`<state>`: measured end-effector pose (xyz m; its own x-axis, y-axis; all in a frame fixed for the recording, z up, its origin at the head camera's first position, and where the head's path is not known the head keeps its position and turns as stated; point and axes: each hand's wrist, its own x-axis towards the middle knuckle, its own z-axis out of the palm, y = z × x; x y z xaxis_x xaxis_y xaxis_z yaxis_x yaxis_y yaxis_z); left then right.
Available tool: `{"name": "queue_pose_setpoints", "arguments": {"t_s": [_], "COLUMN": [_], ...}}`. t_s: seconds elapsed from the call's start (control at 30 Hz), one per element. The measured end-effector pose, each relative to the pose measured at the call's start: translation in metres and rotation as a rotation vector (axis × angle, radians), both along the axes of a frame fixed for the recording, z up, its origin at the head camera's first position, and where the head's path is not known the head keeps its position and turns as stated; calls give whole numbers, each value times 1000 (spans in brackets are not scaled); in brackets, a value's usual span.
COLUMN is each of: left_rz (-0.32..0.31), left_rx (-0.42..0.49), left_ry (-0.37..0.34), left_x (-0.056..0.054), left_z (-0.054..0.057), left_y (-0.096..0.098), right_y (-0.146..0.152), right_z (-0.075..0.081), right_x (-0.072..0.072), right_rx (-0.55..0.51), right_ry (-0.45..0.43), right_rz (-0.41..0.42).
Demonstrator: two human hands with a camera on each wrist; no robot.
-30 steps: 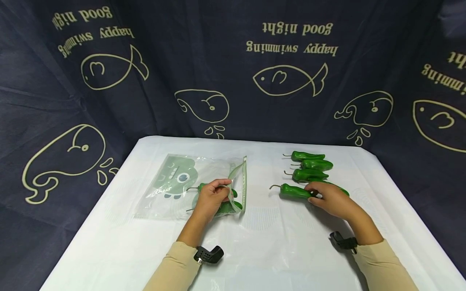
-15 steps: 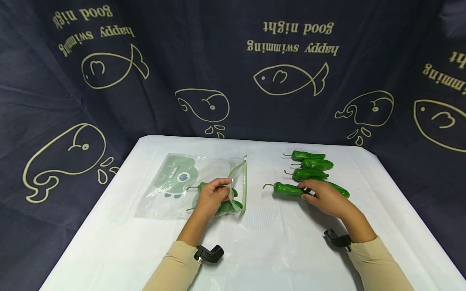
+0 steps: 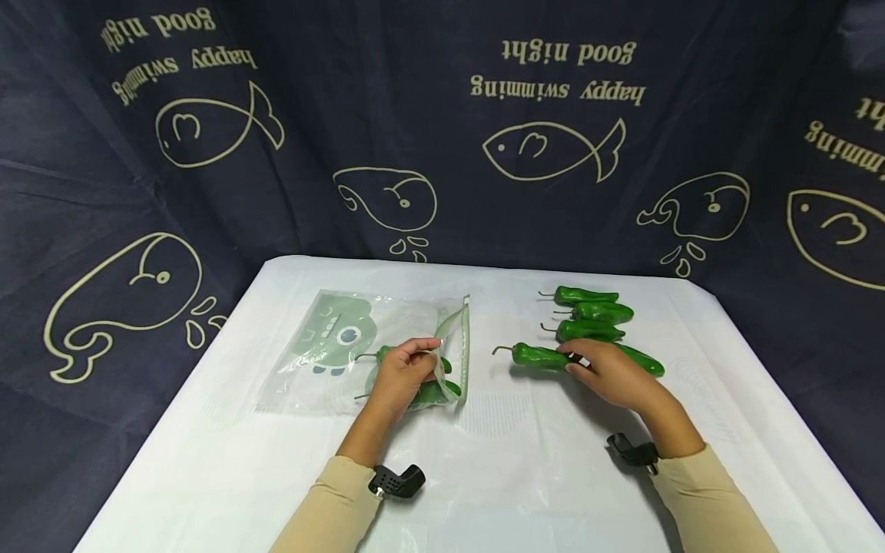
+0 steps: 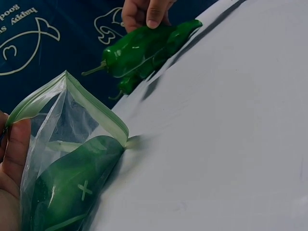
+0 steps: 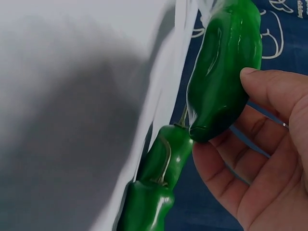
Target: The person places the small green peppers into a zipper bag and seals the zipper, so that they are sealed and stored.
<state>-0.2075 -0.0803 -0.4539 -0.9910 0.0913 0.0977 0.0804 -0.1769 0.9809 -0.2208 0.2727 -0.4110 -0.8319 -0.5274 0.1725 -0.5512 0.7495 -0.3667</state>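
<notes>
My left hand (image 3: 401, 376) pinches the rim of a clear zip bag (image 3: 404, 311) printed with a green cartoon creature. The bag lies flat on the white table, its mouth held apart and facing right. Green peppers (image 3: 430, 395) lie inside it, partly covered by that hand. In the left wrist view the bag's pale green zip edge (image 4: 98, 108) forms a peaked gap. To the right, my right hand (image 3: 615, 375) grips a green pepper (image 3: 531, 355) between thumb and fingers, its stem pointing left. The right wrist view shows this pepper (image 5: 224, 72) close up.
Several more green peppers (image 3: 588, 331) lie in a column behind and beside the right hand. White cloth covers the table (image 3: 525, 491). A dark blue curtain (image 3: 442, 92) with fish and whale drawings hangs along the back and sides.
My right hand has moved left, carrying the gripped pepper away from the others toward the bag. The left hand and the bag have stayed in place.
</notes>
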Motion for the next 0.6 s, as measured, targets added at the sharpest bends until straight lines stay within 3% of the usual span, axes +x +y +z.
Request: {"name": "queue_pose_setpoints", "arguments": {"t_s": [0.37, 0.6], "left_rz": [3, -11], "left_rx": [0, 14], "left_ry": [8, -1], "left_x": [-1, 0], "left_z": [1, -1], "left_y": [0, -1], "right_y": [-13, -19], "right_z": [-1, -5], "right_x": [-5, -6], "right_rx": [-54, -34], "right_ry": [-24, -42], "right_rz": [36, 49]}}
